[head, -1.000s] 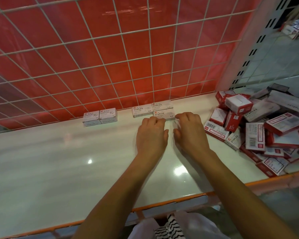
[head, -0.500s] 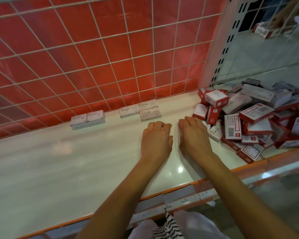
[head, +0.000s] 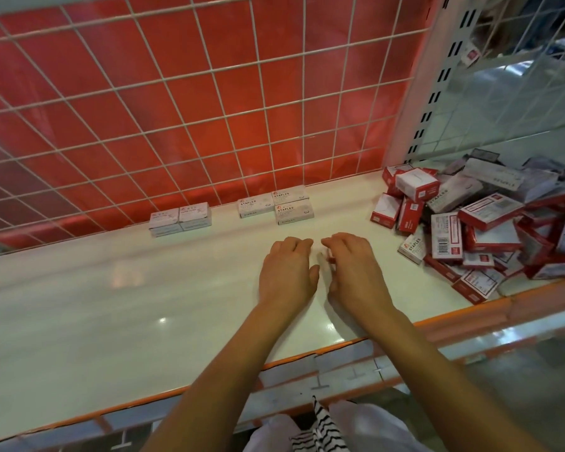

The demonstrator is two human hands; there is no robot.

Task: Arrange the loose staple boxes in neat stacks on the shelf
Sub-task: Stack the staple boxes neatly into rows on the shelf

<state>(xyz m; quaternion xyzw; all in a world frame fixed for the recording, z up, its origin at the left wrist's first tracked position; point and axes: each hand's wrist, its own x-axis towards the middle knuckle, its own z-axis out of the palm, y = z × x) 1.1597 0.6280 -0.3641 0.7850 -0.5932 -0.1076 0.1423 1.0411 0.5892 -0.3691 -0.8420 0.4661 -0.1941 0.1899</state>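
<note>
Looking down over both forearms, I see my left hand (head: 287, 272) and right hand (head: 356, 272) palm-down and close side by side on the white shelf (head: 111, 305), thumbs nearly meeting. The left hand's fingers bend loosely at the knuckles with the thumb relaxed, and I see nothing in it. The right hand's fingers curl down too, and a small pale bit shows by its thumb; I cannot tell whether it pinches anything.

Just beyond the left hand's fingertips, against the wire grid (head: 209, 109), sit three white staple boxes (head: 276, 203): two side by side at the back, and one in front of the right-hand one. Farther off to the left of that hand, a second group of white boxes (head: 180, 218) stands two across and two high, also at the grid.

Off to the right of the right hand, well apart from it, lies the loose pile of red-and-white boxes (head: 490, 230), tumbled at all angles. Behind both wrists runs the shelf's orange front edge (head: 470, 314).
</note>
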